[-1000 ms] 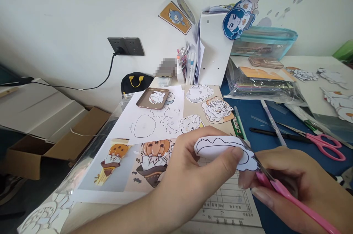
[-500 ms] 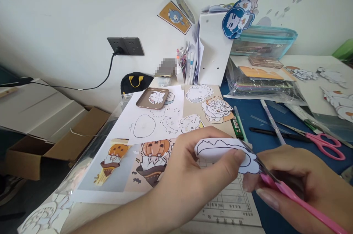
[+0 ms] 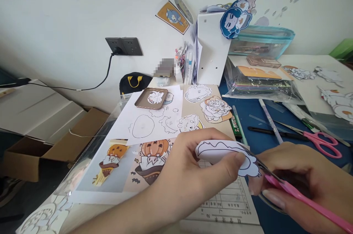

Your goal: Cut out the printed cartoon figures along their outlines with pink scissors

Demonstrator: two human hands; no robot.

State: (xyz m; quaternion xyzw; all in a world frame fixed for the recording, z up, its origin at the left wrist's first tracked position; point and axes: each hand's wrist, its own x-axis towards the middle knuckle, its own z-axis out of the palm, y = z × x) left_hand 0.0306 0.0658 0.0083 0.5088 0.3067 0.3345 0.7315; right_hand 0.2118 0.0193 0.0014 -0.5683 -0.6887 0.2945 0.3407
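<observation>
My left hand (image 3: 190, 175) pinches a white paper cutout (image 3: 217, 149) with a black outline, thumb on top, above the desk's near edge. My right hand (image 3: 306, 186) grips pink-handled scissors (image 3: 289, 190); their blades meet the cutout's right edge. Below the hands lies a printed grid sheet (image 3: 228, 204).
Printed cartoon sheets (image 3: 149, 157) and a white outline sheet (image 3: 154, 120) cover the desk's left part, with a small brown tray (image 3: 151, 99). A second pair of pink scissors (image 3: 322, 140), pens (image 3: 268, 120) and plastic bags (image 3: 259, 83) lie on the blue mat. A white box (image 3: 212, 46) stands behind. A cardboard box (image 3: 55, 142) sits on the floor at the left.
The cutout and my left hand have shifted slightly down and right, and the scissors have drawn a little to the right along the cutout's edge.
</observation>
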